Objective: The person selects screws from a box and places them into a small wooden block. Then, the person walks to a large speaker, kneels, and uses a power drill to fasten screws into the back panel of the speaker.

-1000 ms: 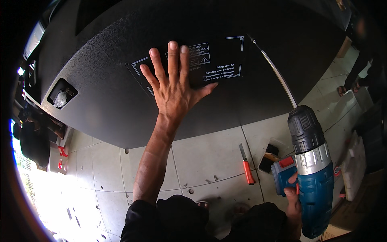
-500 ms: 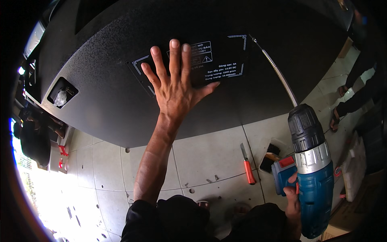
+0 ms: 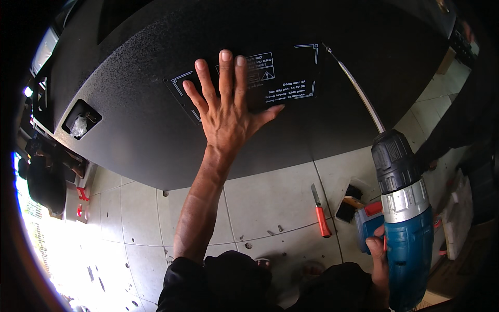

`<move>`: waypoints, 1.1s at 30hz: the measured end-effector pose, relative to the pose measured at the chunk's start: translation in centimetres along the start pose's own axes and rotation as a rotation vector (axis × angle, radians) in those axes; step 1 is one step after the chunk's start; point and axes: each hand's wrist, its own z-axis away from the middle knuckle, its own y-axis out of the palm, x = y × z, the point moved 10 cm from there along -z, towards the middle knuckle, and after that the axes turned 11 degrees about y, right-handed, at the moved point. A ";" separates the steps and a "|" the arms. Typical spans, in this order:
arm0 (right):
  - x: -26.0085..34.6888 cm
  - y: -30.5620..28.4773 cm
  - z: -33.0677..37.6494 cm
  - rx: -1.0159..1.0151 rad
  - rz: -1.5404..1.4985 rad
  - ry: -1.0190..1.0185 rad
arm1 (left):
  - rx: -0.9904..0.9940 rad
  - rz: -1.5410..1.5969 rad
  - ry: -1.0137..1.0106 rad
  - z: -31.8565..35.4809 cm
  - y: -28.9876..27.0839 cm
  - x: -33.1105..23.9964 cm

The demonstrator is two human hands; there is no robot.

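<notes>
Right of my splayed, empty left hand [image 3: 227,117], my right hand [image 3: 379,257] grips the drill [image 3: 410,234], bit [image 3: 364,95] slanting up-left, perhaps touching the plate [image 3: 293,67].

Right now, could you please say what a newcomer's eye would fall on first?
Probably the blue drill in the right hand at lower right, its bit angled toward the printed plate. Next, the left hand spread on it, upper centre; below, an orange-handled knife on the tiled floor.

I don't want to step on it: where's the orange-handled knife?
In the head view, the knife lies on the tiled floor, below and right of centre, left of the blue drill.
</notes>
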 end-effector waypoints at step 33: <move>-0.9 -0.5 0.9 -0.002 0.109 0.097 | -0.029 -0.021 0.029 0.3 0.0 0.2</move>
